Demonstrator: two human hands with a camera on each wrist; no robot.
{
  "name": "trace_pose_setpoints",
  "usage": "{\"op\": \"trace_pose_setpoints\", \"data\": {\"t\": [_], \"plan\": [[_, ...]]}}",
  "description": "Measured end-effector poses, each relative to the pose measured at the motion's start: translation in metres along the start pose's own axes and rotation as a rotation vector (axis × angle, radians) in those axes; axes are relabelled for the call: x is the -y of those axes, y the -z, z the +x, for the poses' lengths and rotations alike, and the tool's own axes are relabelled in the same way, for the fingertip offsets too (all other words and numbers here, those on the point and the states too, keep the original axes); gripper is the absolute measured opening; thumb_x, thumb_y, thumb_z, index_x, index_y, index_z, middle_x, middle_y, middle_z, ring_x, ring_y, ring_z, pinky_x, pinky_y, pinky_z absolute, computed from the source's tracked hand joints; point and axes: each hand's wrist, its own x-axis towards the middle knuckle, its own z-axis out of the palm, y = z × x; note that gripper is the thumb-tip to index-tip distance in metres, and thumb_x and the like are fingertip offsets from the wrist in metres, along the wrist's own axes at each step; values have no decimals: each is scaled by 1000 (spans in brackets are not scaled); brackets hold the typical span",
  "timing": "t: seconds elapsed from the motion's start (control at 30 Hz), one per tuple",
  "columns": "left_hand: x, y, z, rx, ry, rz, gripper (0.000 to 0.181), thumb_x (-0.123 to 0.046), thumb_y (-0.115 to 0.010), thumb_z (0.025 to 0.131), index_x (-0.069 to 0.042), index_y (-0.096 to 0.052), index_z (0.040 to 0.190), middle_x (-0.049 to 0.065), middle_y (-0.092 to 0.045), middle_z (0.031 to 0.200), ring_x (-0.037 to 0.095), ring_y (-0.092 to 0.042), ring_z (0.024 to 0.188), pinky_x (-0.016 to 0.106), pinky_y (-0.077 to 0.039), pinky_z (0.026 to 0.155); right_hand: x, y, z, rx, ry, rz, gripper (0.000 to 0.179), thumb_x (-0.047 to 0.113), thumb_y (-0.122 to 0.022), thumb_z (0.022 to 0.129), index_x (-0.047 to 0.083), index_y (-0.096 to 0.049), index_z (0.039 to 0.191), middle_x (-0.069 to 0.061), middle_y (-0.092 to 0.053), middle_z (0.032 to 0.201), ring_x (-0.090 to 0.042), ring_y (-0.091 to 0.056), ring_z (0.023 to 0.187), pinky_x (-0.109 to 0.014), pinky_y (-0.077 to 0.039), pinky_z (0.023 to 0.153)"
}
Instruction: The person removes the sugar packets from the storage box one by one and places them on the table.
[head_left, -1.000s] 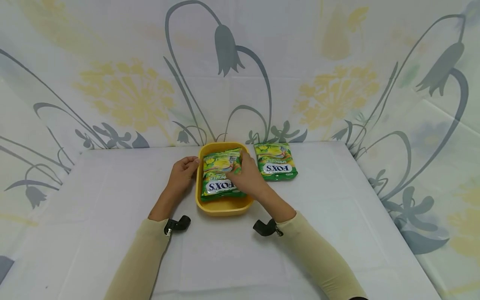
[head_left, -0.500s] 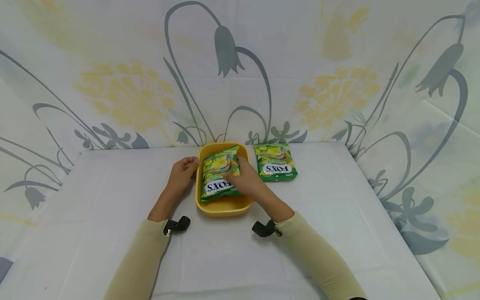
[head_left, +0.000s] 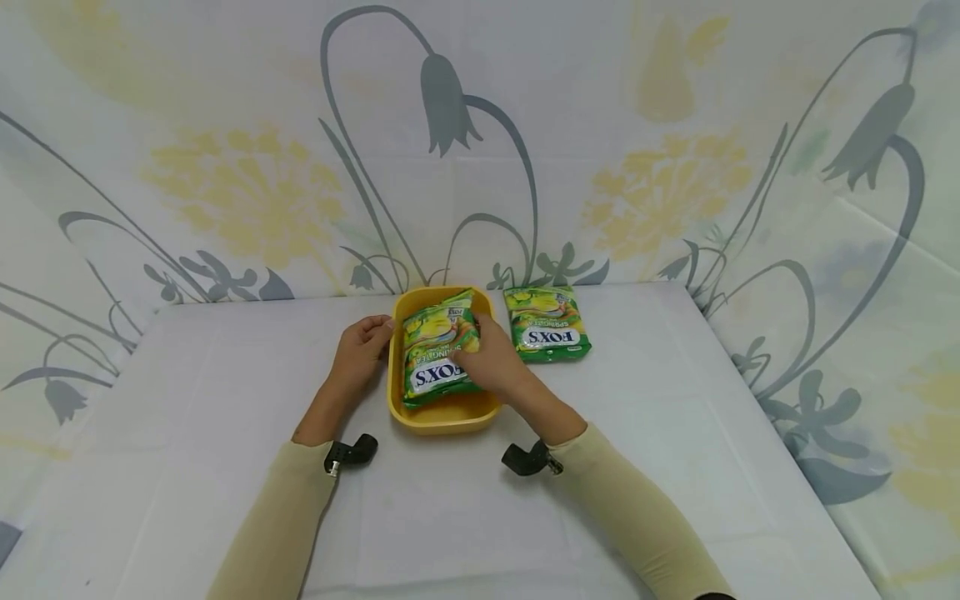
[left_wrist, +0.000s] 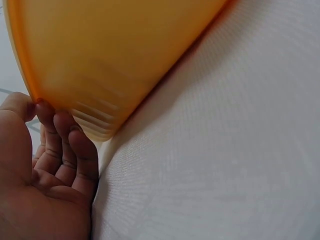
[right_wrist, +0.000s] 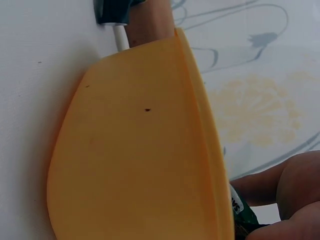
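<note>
A yellow plastic tub (head_left: 446, 423) stands on the white-covered table. Inside it, a green and yellow Fox's candy bag (head_left: 435, 337) lies slightly slanted, its lettering upside down in the head view. My right hand (head_left: 491, 358) grips the bag's right side, thumb on the front and fingers hidden behind. In the right wrist view only a green corner of the bag (right_wrist: 243, 209) shows past the tub's rim. My left hand (head_left: 362, 354) pinches the tub's left rim; in the left wrist view its thumb and index finger meet at the edge, with the other fingers curled beside the wall.
A second Fox's candy bag (head_left: 547, 325) lies flat just right of the tub, close to the back of the table. Behind rises a floral-patterned cloth backdrop (head_left: 480, 167). Black wrist cameras (head_left: 525, 458) sit at both sleeves.
In the tub, the top of the bag has swung left and the bag now slants. My right hand has shifted slightly left with it. The left hand stays at the rim.
</note>
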Motion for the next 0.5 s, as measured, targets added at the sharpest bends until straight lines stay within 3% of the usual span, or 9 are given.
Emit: {"op": "trace_pose_setpoints", "data": {"t": [0.33, 0.5], "plan": [[-2, 0, -1, -4, 9, 14, 44, -29, -52, 113, 5, -57, 140, 19, -70, 117, 9, -58, 90, 22, -51, 81, 5, 23, 1, -39, -10, 27, 84, 6, -71, 98, 4, -22, 167, -19, -41, 162, -34, -52, 138, -48, -47, 114], [-16, -1, -9, 2, 21, 19, 41, -24, -51, 113, 8, -56, 138, 23, -68, 118, 13, -59, 91, 25, -52, 83, 10, 36, 2, -55, -34, 35, 88, 7, -73, 96, 9, -23, 168, -14, -33, 170, -33, -44, 147, -48, -43, 118]]}}
